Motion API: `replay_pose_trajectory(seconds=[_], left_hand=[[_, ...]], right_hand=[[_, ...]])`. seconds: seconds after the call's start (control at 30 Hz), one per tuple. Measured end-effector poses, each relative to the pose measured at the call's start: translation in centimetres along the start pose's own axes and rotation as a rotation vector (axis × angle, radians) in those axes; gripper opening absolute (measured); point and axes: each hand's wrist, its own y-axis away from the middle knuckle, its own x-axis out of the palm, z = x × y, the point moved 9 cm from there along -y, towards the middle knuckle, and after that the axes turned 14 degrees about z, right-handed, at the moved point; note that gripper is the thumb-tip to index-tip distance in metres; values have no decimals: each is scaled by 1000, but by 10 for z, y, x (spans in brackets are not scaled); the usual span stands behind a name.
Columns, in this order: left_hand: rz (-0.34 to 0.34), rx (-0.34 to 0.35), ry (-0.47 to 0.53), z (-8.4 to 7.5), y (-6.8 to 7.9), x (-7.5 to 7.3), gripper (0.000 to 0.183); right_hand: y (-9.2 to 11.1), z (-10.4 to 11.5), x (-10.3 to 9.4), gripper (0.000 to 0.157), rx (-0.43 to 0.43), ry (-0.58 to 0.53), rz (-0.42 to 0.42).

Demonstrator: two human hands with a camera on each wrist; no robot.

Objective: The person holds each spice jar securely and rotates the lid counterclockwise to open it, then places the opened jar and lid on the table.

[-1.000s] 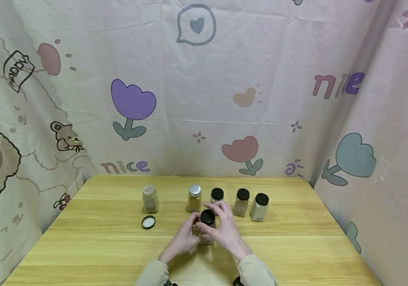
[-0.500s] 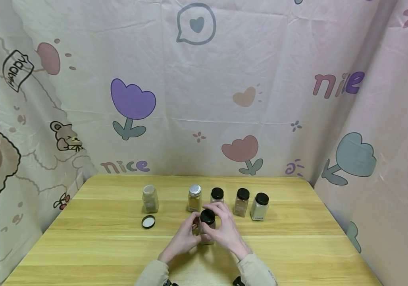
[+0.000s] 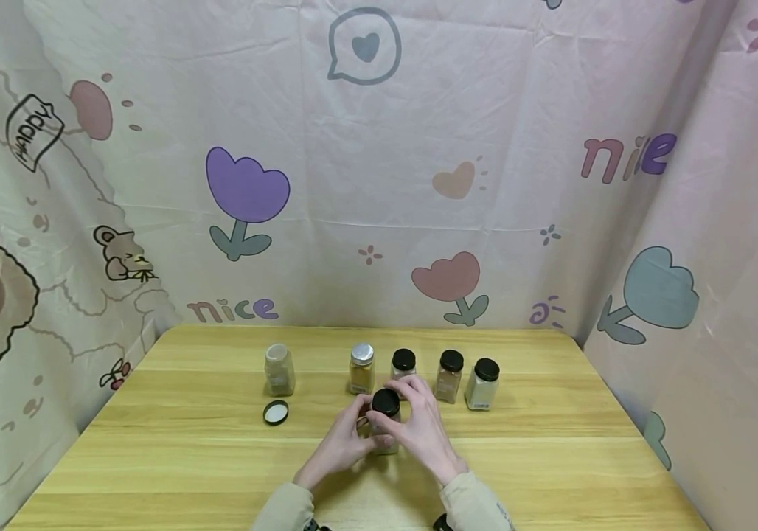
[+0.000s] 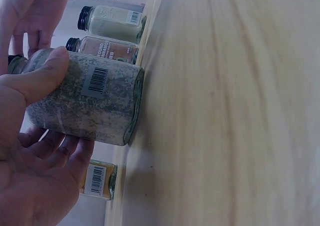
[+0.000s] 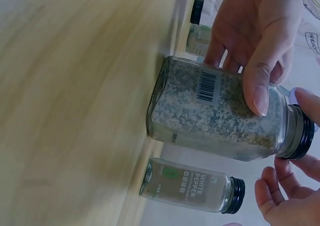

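Around mid-table, left hand (image 3: 342,441) and right hand (image 3: 421,426) meet on a speckled jar (image 5: 215,118)

On the left of the wooden table (image 3: 153,464) stands a clear jar (image 3: 280,375) with a whitish top; just in front of it lies a loose black lid (image 3: 276,412), its pale lining facing up. Next comes the left hand, curled round the body of the speckled jar, thumb along one face and fingers behind. A silver-capped jar (image 3: 362,370) with yellow contents stands beyond that hand. The speckled jar is roughly upright at the middle of the table, nearer the person than the row behind; whether its base touches the wood, one cannot tell. Its black cap (image 5: 302,135) is on, pinched between thumb and finger of the right hand, the other fingers bent. Behind it, partly hidden, is a black-capped jar labelled WHITE PEPPER (image 5: 190,186). Farther right stand a brown jar (image 3: 448,382) and, just beside it, a pale jar (image 3: 481,391), both black-capped.
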Motion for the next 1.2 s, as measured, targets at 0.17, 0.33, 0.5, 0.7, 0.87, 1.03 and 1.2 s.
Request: replay_pose_trajectory(seconds=[0.17,0.33,0.5,0.7,0.87,1.03,1.2], left_hand=[[6,15,-4,-1,0,0,55],[15,38,8,-2,1,1,55],[8,18,-5,-1,1,0,56],[3,4,2,0,1,0,57],[10,43,-8,-2,1,1,52],[16,67,22,-4,1,2,54],[11,43,-7,-3,1,1,53]], right_hand=[[-1,4,1,42,-76,2,9],[-1,5,3,48,-97,-15,25],[0,4,0,53,-69,-16,-17],[1,10,-5,49,-113,9,-76],[1,16,-5,43,-164,8,-54],[0,18,-1,45,-191,-17,-2],[1,14,-2,47,-146,6,-36]])
